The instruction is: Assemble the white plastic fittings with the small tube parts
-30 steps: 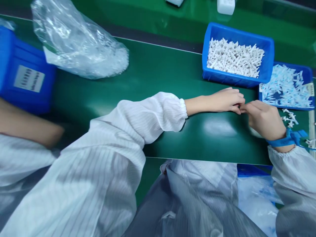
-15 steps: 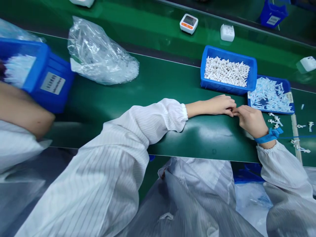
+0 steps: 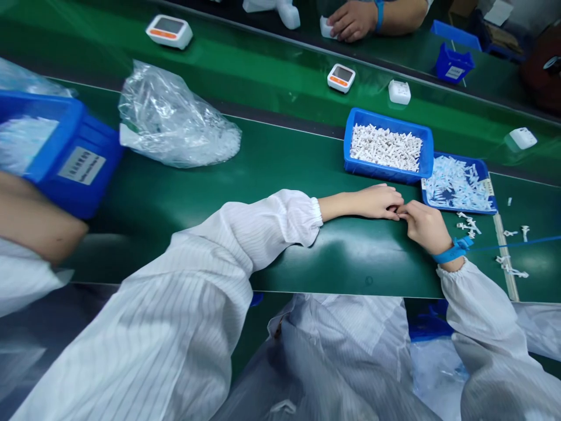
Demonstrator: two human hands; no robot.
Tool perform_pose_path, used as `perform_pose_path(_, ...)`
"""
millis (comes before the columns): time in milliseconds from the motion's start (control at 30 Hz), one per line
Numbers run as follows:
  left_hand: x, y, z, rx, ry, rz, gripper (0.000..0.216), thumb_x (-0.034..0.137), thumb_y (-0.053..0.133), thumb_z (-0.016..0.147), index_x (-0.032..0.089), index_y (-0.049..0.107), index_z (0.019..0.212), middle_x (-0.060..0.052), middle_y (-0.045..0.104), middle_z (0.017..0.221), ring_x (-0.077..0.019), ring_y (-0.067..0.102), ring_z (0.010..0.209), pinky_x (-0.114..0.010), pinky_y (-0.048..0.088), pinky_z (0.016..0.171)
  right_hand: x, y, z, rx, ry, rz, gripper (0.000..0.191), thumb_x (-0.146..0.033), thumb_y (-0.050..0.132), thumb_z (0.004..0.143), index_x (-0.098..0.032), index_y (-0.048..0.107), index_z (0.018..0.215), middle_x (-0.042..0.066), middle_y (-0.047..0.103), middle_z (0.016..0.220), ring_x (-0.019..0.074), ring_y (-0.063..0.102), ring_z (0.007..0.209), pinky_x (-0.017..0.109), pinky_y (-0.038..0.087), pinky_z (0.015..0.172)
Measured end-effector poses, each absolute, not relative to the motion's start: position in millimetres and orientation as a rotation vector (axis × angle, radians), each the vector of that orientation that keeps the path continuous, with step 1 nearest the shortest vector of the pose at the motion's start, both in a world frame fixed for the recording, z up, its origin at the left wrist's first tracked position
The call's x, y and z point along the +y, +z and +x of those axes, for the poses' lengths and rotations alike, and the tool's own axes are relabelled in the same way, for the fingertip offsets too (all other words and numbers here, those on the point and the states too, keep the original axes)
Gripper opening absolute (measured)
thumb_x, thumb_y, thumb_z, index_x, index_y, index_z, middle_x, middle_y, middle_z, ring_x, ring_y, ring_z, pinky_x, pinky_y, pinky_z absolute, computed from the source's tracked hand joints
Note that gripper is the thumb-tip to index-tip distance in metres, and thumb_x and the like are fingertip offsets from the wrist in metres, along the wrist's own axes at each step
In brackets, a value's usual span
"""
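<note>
Green counter is carrying both hands, left hand [image 3: 377,202] and right hand [image 3: 424,227], pinching together fingertip to fingertip on something too small to identify, just below the bin [image 3: 388,149], equally near it.

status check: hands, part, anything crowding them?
Left hand and right hand fingertips together on green mat; any part between them hidden. Blue bin of white parts just behind. Loose pieces right.
</note>
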State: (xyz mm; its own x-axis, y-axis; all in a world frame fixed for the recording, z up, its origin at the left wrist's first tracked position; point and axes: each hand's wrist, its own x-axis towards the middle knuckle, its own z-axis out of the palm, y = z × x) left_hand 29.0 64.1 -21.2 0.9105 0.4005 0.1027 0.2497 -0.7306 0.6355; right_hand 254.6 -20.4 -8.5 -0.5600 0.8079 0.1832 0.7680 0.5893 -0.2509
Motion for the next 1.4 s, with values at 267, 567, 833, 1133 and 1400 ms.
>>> perform_pose_path(267, 56.2, -14.2, 17.2, 0.412, 0.309, 2.458, 0.014, 0.032, 0.068, 0.110, 0.019, 0.069, 0.104, -0.015, 0.078, 0.119, -0.0281, 0.069, 0.109, -0.038, 0.046, 0.099, -20.5, -12.6, 254.3, -2.410, 0.333, -1.114, 0.030, -0.033, 0.059, 0.117, -0.026, 0.081, 0.099, 0.006, 0.079, 0.087, 0.0204, 0.071, 0.071, 0.033, 0.057, 0.068)
perform_pose_path(567, 83.7, 36.9, -1.2, 0.514, 0.887, 2.196, 0.026, 0.026, 0.059, 0.109, 0.022, 0.076, 0.129, -0.009, 0.081, 0.129, -0.0247, 0.076, 0.118, -0.038, 0.057, 0.108, -21.9, 11.5, 294.0, -2.071, 0.183, -1.383, 0.032, -0.051, 0.069, 0.103, -0.026, 0.078, 0.086, 0.004, 0.075, 0.075, 0.0189, 0.060, 0.059, 0.033, 0.048, 0.058)
perform_pose_path(833, 123.9, 34.1, 5.2, 1.177, 0.621, 2.348, 0.039, 0.013, 0.058, 0.100, 0.019, 0.084, 0.129, -0.017, 0.075, 0.137, -0.0402, 0.069, 0.136, -0.056, 0.053, 0.120, -23.5, 44.3, 351.9, -1.627, -0.272, -1.717, 0.015, -0.037, 0.051, 0.073, -0.026, 0.051, 0.063, 0.002, 0.040, 0.054, 0.0179, 0.037, 0.056, 0.036, 0.026, 0.060)
perform_pose_path(1133, 136.0, 23.6, 15.0, 1.226, 0.534, 2.426, 0.038, 0.011, 0.059, 0.096, 0.024, 0.088, 0.118, -0.015, 0.075, 0.133, -0.0366, 0.069, 0.132, -0.051, 0.055, 0.117, -27.4, 42.4, 348.4, -1.713, -0.279, -1.822, 0.016, -0.031, 0.052, 0.075, -0.022, 0.063, 0.068, 0.005, 0.058, 0.065, 0.0196, 0.048, 0.062, 0.037, 0.037, 0.066)
perform_pose_path(1400, 161.3, -5.8, 20.9, 1.013, 0.759, 2.438, 0.014, 0.017, 0.064, 0.089, 0.023, 0.076, 0.091, -0.016, 0.071, 0.111, -0.0373, 0.070, 0.104, -0.058, 0.058, 0.100, 2.8, 44.9, 324.3, -2.209, 0.033, -1.725, 0.028, -0.045, 0.072, 0.101, -0.027, 0.087, 0.117, 0.012, 0.083, 0.121, 0.0322, 0.075, 0.104, 0.049, 0.063, 0.099)
